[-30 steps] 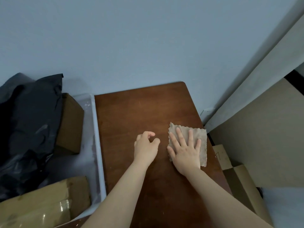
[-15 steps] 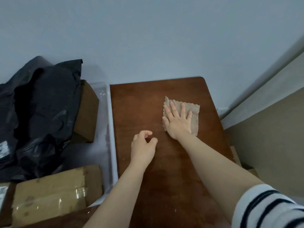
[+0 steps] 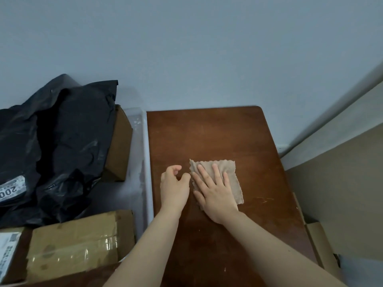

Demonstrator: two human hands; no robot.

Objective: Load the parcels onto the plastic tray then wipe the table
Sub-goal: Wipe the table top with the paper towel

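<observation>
A small beige cloth [image 3: 232,172] lies flat on the dark brown wooden table [image 3: 217,131]. My right hand [image 3: 213,189] presses down on the cloth with fingers spread. My left hand [image 3: 175,186] rests on the table just left of the cloth, fingers loosely curled, holding nothing. Left of the table stands the clear plastic tray [image 3: 145,146]. In it are a black plastic parcel bag [image 3: 58,141], a cardboard box [image 3: 119,146] behind the bag and a taped cardboard parcel [image 3: 72,243] at the front.
A grey-blue wall runs behind the table. To the right a beige panel [image 3: 342,183] stands close to the table's edge, with flattened cardboard [image 3: 319,243] on the floor beside it.
My right hand has pulled the cloth from the table's far part back toward me, beside my left hand. The view has shifted a little; my left hand stays where it was.
</observation>
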